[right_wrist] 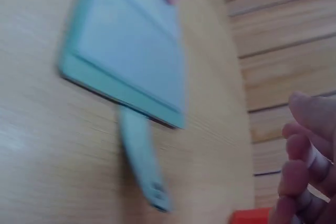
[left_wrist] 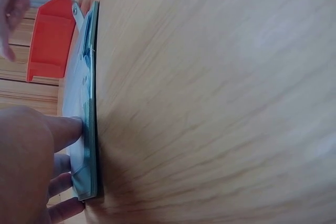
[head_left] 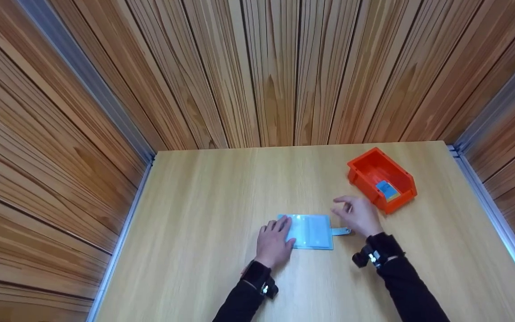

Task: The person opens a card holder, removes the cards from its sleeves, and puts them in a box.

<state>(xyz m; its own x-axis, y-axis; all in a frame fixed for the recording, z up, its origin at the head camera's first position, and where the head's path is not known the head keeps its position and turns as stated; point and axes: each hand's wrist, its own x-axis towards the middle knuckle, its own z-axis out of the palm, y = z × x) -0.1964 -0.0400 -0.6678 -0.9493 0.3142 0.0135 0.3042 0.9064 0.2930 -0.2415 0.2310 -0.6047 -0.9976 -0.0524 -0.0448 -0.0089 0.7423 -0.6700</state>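
Observation:
A light blue card wallet [head_left: 313,232] lies spread open on the table, clear plastic sleeves facing up. Its narrow strap [head_left: 341,231], with a metal snap at the tip, sticks out to the right. My left hand [head_left: 274,241] rests on the wallet's left part, the thumb [left_wrist: 68,129] pressing at the near edge and the fingers spread over the cover. To the right of the wallet, above the strap, hovers my right hand [head_left: 359,214], its fingers loosely bent with nothing between them. In the right wrist view those fingers [right_wrist: 294,177] are apart from the wallet.
An orange-red plastic bin [head_left: 376,163] stands just beyond my right hand, a small blue and yellow card-like piece [head_left: 387,190] lying inside. Wood-panelled walls [head_left: 280,89] enclose the table [head_left: 204,201] at the back and sides.

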